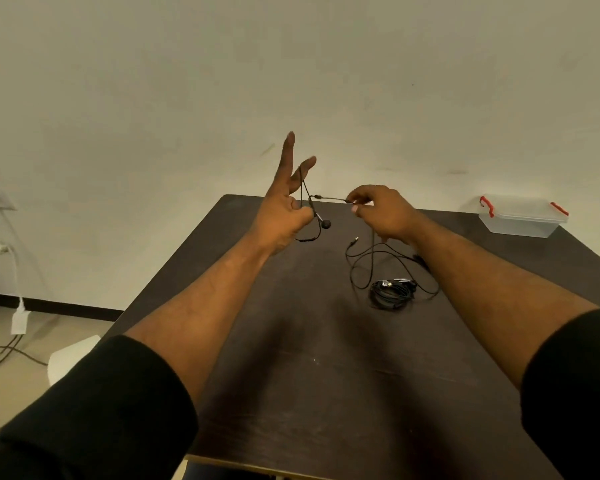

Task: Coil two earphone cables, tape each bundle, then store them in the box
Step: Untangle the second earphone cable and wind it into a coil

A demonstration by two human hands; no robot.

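My left hand [284, 206] is raised above the dark table [309, 375], two fingers straight up, its thumb and curled fingers pinching a black earphone cable [361, 268]. An earbud [325, 223] dangles just right of that hand. My right hand [381, 211] pinches the same cable a short way to the right, holding it taut between the hands. The rest of this cable hangs down and loops loosely on the table, its plug [354, 241] lying free. A second earphone cable [392, 294] lies as a coiled bundle on the table below my right forearm.
A clear plastic box [522, 220] with red latches and its lid on stands at the table's far right corner. On the left, a wall socket, a white charger and cables run down to the floor. A white object lies on the floor beside the table.
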